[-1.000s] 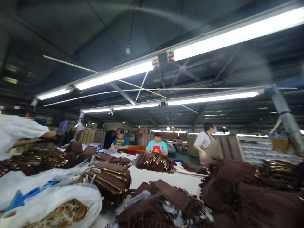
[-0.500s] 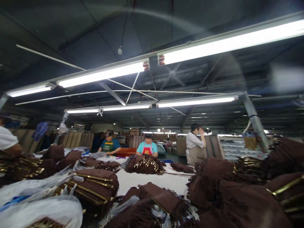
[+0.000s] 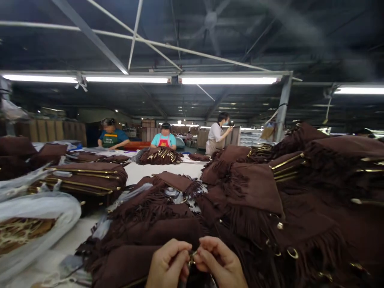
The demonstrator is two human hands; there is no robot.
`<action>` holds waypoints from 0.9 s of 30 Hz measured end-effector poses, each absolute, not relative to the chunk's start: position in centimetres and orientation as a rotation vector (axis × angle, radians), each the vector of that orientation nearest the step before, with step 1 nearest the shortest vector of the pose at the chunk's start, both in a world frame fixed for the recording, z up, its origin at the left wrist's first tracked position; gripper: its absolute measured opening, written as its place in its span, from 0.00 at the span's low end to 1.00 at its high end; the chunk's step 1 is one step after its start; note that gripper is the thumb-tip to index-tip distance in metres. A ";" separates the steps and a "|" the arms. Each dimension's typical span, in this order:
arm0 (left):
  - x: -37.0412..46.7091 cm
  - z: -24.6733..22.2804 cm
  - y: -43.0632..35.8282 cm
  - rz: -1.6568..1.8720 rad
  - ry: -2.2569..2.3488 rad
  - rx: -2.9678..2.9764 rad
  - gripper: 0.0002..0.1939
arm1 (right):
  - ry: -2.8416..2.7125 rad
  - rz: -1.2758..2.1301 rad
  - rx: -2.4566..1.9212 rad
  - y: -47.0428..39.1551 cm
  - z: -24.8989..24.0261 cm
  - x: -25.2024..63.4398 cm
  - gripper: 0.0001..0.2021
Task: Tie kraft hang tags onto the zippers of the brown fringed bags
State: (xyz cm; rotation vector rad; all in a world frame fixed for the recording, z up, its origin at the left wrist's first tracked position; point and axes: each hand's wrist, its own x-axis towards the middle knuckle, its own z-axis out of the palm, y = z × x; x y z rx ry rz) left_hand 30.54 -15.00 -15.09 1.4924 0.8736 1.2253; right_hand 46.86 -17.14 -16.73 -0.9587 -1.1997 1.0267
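Note:
Low in the middle of the view, my left hand (image 3: 170, 262) and my right hand (image 3: 220, 260) meet, fingers pinched. Between their fingertips is a small gold metal piece (image 3: 192, 258), which both hands appear to grip; its exact shape is too small to tell. Beneath and around them lie dark brown fringed suede pieces (image 3: 162, 231) with gold trim. A brown folded piece (image 3: 126, 264) is just left of my left hand. To the right of my right hand, a gold ring (image 3: 292, 253) shows on the brown fringe.
Stacked brown pouches with gold zippers (image 3: 90, 176) stand at the left, beside a clear plastic bag (image 3: 67, 204). High brown piles (image 3: 258, 188) fill the right. Across the white table (image 3: 162, 170) are two people in aprons; a third person (image 3: 216, 134) stands behind.
The view has tilted down and shifted right. Both of my hands have come into view at the bottom, with the small metal piece between them. The standing person's arm is lower.

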 end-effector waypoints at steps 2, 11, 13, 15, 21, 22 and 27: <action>30.7 -15.2 -15.1 1.256 0.882 1.447 0.18 | -1.123 1.073 -0.925 -17.3 -16.3 46.6 0.23; 31.1 -15.3 -15.7 1.343 0.886 1.631 0.10 | -1.143 1.109 -0.864 -17.2 -15.8 45.7 0.20; 31.1 -15.1 -15.7 1.365 0.902 1.695 0.09 | -1.168 1.103 -0.856 -17.2 -15.9 45.7 0.20; 31.0 -15.0 -15.7 1.334 0.911 1.758 0.08 | -1.183 1.099 -0.850 -17.2 -15.9 45.6 0.19; 31.1 -15.9 -15.5 1.345 0.941 1.797 0.09 | -1.203 1.141 -0.855 -17.2 -16.2 45.6 0.16; 31.1 -16.0 -15.5 1.346 0.942 1.805 0.09 | -1.196 1.137 -0.855 -17.2 -16.3 45.6 0.16; 31.2 -15.7 -15.6 1.305 0.968 1.845 0.09 | -1.250 1.117 -0.878 -17.2 -15.8 45.5 0.12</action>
